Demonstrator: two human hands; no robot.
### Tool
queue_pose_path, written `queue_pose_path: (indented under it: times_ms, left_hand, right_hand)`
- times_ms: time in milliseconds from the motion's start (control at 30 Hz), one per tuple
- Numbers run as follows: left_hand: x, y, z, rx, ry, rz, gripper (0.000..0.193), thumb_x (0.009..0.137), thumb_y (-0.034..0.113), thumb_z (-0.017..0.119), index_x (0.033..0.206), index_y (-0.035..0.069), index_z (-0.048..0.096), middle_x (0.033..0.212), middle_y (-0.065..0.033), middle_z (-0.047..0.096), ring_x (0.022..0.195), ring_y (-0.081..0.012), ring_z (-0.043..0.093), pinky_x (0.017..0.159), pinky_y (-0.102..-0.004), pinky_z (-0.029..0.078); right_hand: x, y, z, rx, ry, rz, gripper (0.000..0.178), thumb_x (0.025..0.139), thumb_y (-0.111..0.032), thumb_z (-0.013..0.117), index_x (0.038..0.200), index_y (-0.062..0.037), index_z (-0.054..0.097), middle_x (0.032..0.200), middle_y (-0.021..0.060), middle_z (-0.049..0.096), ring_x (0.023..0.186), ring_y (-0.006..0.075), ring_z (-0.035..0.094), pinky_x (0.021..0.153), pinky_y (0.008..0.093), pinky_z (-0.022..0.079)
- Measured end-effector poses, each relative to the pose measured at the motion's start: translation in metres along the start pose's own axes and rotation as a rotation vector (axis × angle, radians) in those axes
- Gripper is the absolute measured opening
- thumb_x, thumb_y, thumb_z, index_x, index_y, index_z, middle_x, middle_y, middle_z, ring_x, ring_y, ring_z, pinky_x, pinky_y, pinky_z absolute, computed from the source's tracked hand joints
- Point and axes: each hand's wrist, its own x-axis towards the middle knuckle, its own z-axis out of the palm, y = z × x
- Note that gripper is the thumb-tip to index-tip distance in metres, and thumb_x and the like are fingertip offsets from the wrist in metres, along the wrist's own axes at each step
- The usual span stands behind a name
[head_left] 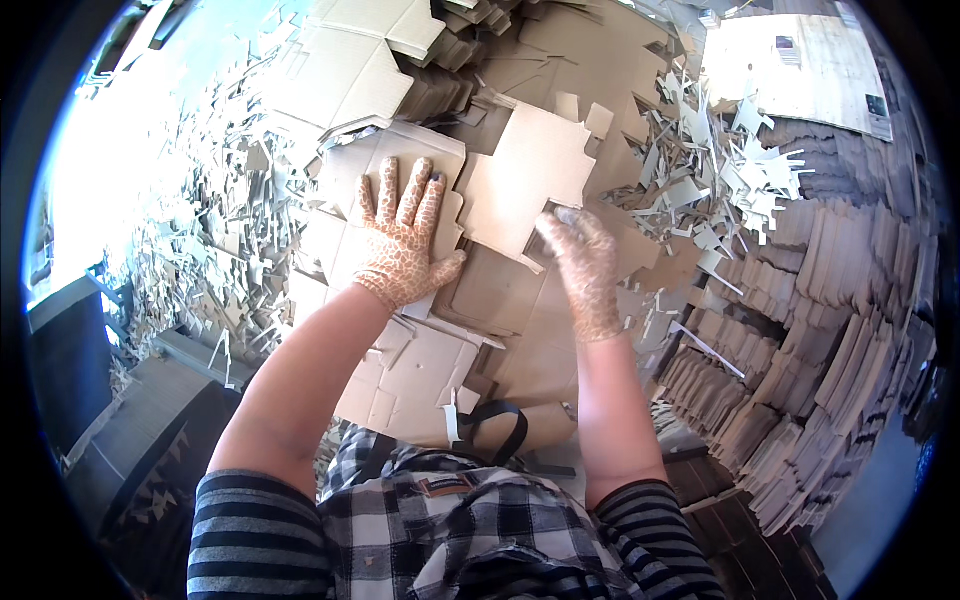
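Note:
My left hand (405,245), in a brown-and-white patterned glove, lies flat with fingers spread on a die-cut cardboard sheet (440,150). My right hand (583,258), in a matching glove, is curled closed and slightly blurred at the lower right corner of another cardboard piece (525,170) with notched edges. What its fingers hold, if anything, is hidden. Beneath both hands are more flat cardboard sheets (510,290), overlapping at different angles. Closer to my body lies a cut cardboard piece (425,365) with creases and slots.
Stacked cardboard sheets (345,70) stand beyond my left hand. Cardboard scraps (235,210) heap up on the left, and more scraps (745,180) lie at the right. Tall rows of stacked cardboard (800,330) fill the right side. A pale board (800,65) lies at the far right.

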Motion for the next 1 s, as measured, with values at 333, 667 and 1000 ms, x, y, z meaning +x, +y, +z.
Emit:
queue_pose_path:
  times_ms: [333, 667, 1000]
  left_hand:
    - [-0.001, -0.003, 0.001, -0.032, -0.008, -0.007, 0.098, 0.075, 0.054, 0.068, 0.151, 0.005, 0.032, 0.161, -0.0175, 0.021, 0.149, -0.0447, 0.008, 0.117, -0.0647, 0.001]
    - [-0.002, -0.004, 0.006, -0.053, 0.034, 0.014, 0.097, 0.074, 0.054, 0.067, 0.15, 0.003, 0.034, 0.159, -0.0195, 0.023, 0.149, -0.0456, 0.009, 0.116, -0.067, 0.002]
    - [-0.001, -0.005, 0.003, -0.034, 0.006, -0.003, 0.096, 0.074, 0.053, 0.067, 0.15, 0.003, 0.035, 0.159, -0.02, 0.023, 0.148, -0.0468, 0.012, 0.115, -0.069, 0.004]
  right_hand:
    - [0.007, -0.012, 0.01, 0.568, 0.209, 0.16, 0.027, 0.08, -0.018, 0.082, 0.093, 0.0016, 0.069, 0.084, 0.0039, 0.068, 0.08, 0.0191, 0.066, 0.074, 0.0336, 0.055]
    - [0.009, -0.09, 0.035, -0.485, -0.141, -0.349, 0.029, 0.086, -0.026, 0.072, 0.089, 0.0024, 0.068, 0.079, 0.0184, 0.072, 0.072, 0.031, 0.071, 0.064, 0.0403, 0.056]
    - [0.063, -0.098, 0.008, -0.336, -0.261, -0.081, 0.033, 0.078, -0.017, 0.077, 0.104, 0.0034, 0.072, 0.092, 0.0115, 0.073, 0.086, 0.0148, 0.067, 0.083, 0.03, 0.052]
